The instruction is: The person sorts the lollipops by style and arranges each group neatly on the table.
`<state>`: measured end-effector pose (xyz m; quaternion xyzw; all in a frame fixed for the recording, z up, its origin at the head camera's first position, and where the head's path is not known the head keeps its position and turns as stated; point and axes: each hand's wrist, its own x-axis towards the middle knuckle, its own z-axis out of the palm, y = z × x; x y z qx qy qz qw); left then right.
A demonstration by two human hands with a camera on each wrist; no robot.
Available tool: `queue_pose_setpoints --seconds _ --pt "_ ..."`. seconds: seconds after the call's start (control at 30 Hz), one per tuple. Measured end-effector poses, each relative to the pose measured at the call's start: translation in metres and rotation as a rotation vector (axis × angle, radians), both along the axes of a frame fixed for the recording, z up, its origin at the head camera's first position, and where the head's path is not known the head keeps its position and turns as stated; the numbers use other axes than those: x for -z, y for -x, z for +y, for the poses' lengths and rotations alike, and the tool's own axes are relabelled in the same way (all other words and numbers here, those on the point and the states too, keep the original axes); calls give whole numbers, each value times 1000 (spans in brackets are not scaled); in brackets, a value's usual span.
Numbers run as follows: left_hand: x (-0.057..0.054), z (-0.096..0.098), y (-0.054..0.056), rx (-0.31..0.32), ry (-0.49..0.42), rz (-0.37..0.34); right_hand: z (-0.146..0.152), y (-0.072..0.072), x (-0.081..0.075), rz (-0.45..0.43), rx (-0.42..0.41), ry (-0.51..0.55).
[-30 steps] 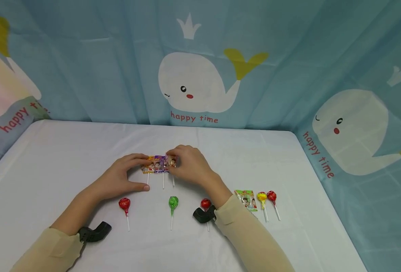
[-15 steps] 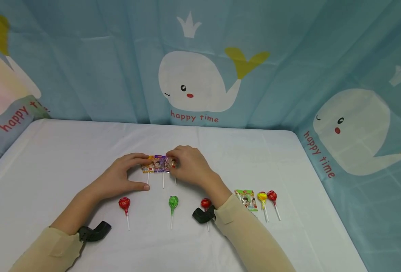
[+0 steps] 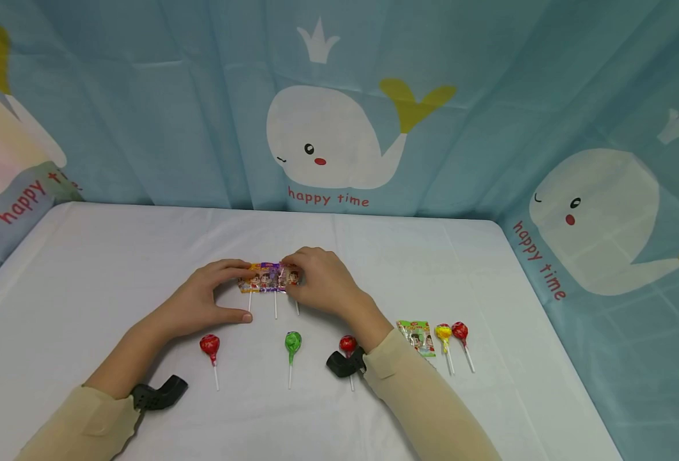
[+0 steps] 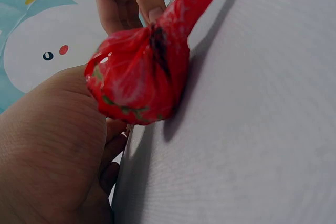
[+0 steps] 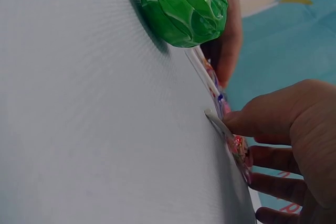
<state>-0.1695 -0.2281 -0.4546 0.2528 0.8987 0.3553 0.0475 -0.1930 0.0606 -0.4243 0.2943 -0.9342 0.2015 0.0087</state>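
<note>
At the middle of the white table, flat-wrapped lollipops lie side by side in the head view. My left hand [image 3: 203, 299] rests its fingertips on the orange-wrapped lollipop [image 3: 248, 285], its thumb spread away near the stick ends. Beside it lies a purple-wrapped lollipop [image 3: 268, 276]. Between thumb and fingers, my right hand [image 3: 323, 280] pinches a third lollipop [image 3: 292, 276] in a pinkish wrapper, against the purple one. In the right wrist view, that thumb presses near the white stick [image 5: 216, 120]. Part of its wrapper is hidden by the fingers.
Nearer the front lie a red lollipop [image 3: 210, 346], a green one [image 3: 293, 343] and another red one [image 3: 348, 346], partly behind the right wrist camera. To the right are a green packet [image 3: 417, 338], a yellow lollipop [image 3: 443, 333] and a red one [image 3: 460, 331]. A whale-print curtain [image 3: 201, 128] stands behind.
The pinkish-wrapped lollipop has moved slightly down and its stick a little to the right, under my right hand. My left hand has stayed in place.
</note>
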Motion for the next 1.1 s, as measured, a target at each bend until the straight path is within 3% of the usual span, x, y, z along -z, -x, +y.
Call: queue_pose_setpoints --seconds 0.57,1.1 --pt "-1 2 -2 -1 -6 7 1 -2 -4 -29 5 58" --pt "0 0 -1 -3 4 13 -3 -18 -28 -87 -2 207"
